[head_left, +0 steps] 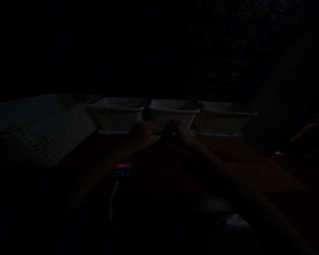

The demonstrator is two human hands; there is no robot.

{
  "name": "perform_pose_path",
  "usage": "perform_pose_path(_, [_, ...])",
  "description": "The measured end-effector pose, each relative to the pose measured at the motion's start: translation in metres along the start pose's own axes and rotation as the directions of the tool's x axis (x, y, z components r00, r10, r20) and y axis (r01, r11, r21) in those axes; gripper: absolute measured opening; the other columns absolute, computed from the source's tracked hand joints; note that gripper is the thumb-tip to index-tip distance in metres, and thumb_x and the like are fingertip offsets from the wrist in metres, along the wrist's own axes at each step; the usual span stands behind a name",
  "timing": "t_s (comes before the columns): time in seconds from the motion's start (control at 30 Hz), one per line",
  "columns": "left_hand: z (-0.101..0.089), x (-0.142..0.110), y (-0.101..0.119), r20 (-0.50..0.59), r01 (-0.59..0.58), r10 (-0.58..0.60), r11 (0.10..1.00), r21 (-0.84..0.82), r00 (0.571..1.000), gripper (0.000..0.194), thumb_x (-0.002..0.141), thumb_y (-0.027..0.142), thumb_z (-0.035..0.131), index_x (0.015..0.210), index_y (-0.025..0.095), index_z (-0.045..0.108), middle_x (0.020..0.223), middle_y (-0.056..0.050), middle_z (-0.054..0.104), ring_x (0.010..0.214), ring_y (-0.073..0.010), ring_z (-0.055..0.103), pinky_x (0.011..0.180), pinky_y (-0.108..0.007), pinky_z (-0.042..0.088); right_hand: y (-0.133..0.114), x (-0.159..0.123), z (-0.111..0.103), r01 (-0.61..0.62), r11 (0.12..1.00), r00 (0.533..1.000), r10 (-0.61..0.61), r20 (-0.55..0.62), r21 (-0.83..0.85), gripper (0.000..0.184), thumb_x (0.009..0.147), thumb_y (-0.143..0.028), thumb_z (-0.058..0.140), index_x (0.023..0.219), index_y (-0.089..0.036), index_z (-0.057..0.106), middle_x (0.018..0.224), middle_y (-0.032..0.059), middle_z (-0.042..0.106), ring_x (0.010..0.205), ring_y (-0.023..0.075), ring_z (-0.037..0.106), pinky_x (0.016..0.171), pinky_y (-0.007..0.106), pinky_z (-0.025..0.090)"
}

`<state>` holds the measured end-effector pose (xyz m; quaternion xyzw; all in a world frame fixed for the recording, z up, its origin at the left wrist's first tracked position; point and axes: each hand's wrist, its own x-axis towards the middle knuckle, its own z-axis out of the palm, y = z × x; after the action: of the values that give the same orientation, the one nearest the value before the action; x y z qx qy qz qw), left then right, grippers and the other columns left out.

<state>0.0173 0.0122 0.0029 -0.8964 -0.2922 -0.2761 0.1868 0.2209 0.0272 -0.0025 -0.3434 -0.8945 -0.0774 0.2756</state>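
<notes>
The view is very dark. My left hand point(143, 134) is closed around a small yellow object point(154, 137), whose kind I cannot make out. Close by on the right, my right hand point(179, 130) has its fingers bent together near that object; what they hold is lost in shadow. Both hands are in front of the middle pale tub point(172, 106). A phone point(123, 166) with a lit screen lies below my left hand, and a white cable point(114, 187) runs from its near end.
Another pale tub point(119, 115) stands at the left of the row and a third tub point(223, 118) at the right. A large perforated basket point(77, 131) is far left. Wooden tabletop point(255, 166) shows at right. Another person's arm point(304, 131) is at the right edge.
</notes>
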Motion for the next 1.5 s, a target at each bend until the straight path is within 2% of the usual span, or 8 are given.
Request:
perform_pose_path(0.2, [0.0024,-0.0009,-0.0009,0.015,-0.017,0.017,1.000,0.013,1.000,0.018,0.076,0.031,0.060,0.086,0.017,0.065,0.085,-0.004,0.065,0.083,-0.0188,0.057,0.075,-0.033,0.039,-0.0013,-0.0006,0.0014,-0.034,0.999,0.999,0.034,-0.007,0.010,0.015,0.078,-0.017,0.056,0.081,-0.011,0.069,0.088,0.0121,0.062,0.078,0.0160,0.055,0.075,0.029,0.041])
perform_pose_path(0.37, [0.0006,-0.0004,-0.0005,0.028,-0.017,0.017,1.000,0.010,0.999,0.017,0.077,0.030,0.059,0.086,0.016,0.064,0.086,-0.004,0.064,0.084,-0.0185,0.056,0.075,-0.032,0.039,-0.0024,-0.0010,-0.0003,0.000,0.999,1.000,0.000,0.001,0.036,0.015,0.077,-0.015,0.057,0.083,-0.012,0.070,0.087,0.0111,0.064,0.077,0.0155,0.056,0.072,0.028,0.043])
perform_pose_path(0.47, [0.0006,-0.0003,-0.0011,0.042,0.000,-0.001,1.000,0.008,0.999,0.018,0.074,0.030,0.061,0.087,0.017,0.064,0.086,-0.003,0.065,0.085,-0.0190,0.057,0.076,-0.032,0.039,-0.0030,-0.0014,-0.0016,0.014,0.998,0.999,-0.016,0.037,0.059,0.018,0.079,-0.016,0.055,0.090,-0.014,0.069,0.091,0.0105,0.065,0.083,0.0162,0.058,0.074,0.027,0.044])
perform_pose_path(0.73, [0.0036,-0.0017,-0.0006,0.082,-0.011,0.007,0.999,0.048,0.997,0.023,0.072,0.031,0.064,0.092,0.020,0.065,0.092,-0.004,0.066,0.090,-0.0204,0.057,0.078,-0.033,0.038,-0.0059,-0.0037,0.0024,-0.083,0.996,0.965,0.089,0.246,-0.033,0.028,0.080,-0.023,0.057,0.105,-0.014,0.064,0.106,0.0131,0.063,0.095,0.0192,0.060,0.079,0.026,0.044])
perform_pose_path(0.87, [0.0020,-0.0014,0.0017,0.077,-0.021,0.017,0.998,0.051,0.997,0.024,0.072,0.029,0.064,0.093,0.019,0.065,0.092,-0.004,0.066,0.090,-0.0208,0.058,0.077,-0.034,0.038,-0.0068,-0.0037,0.0041,-0.127,0.990,0.941,0.139,0.307,-0.059,0.031,0.082,-0.019,0.051,0.111,-0.016,0.062,0.109,0.0122,0.063,0.093,0.0200,0.062,0.074,0.025,0.045])
perform_pose_path(1.03, [0.0028,-0.0017,0.0009,0.087,-0.017,0.012,0.998,0.053,0.996,0.023,0.072,0.030,0.063,0.092,0.020,0.065,0.090,-0.003,0.066,0.088,-0.0199,0.057,0.077,-0.033,0.037,-0.0075,-0.0031,0.0050,-0.176,0.981,0.914,0.196,0.355,-0.087,0.031,0.082,-0.015,0.048,0.109,-0.017,0.063,0.099,0.0108,0.068,0.084,0.0179,0.065,0.065,0.022,0.043])
perform_pose_path(1.17, [0.0044,-0.0021,0.0004,0.075,-0.017,0.012,0.998,0.060,0.997,0.024,0.071,0.030,0.063,0.093,0.020,0.064,0.090,-0.003,0.066,0.088,-0.0194,0.057,0.076,-0.032,0.037,-0.0080,-0.0033,0.0038,-0.165,0.984,0.911,0.180,0.371,-0.072,0.029,0.082,-0.019,0.050,0.107,-0.018,0.064,0.095,0.0092,0.069,0.080,0.0178,0.065,0.060,0.021,0.042])
perform_pose_path(1.5, [0.0040,-0.0021,0.0011,0.095,-0.014,0.009,0.999,0.045,0.995,0.024,0.072,0.032,0.063,0.092,0.019,0.064,0.090,-0.004,0.066,0.087,-0.0198,0.058,0.076,-0.033,0.038,-0.0061,-0.0044,0.0057,-0.157,0.986,0.909,0.167,0.382,-0.059,0.032,0.081,-0.012,0.046,0.108,-0.015,0.064,0.095,0.0120,0.068,0.080,0.0186,0.065,0.062,0.024,0.043])
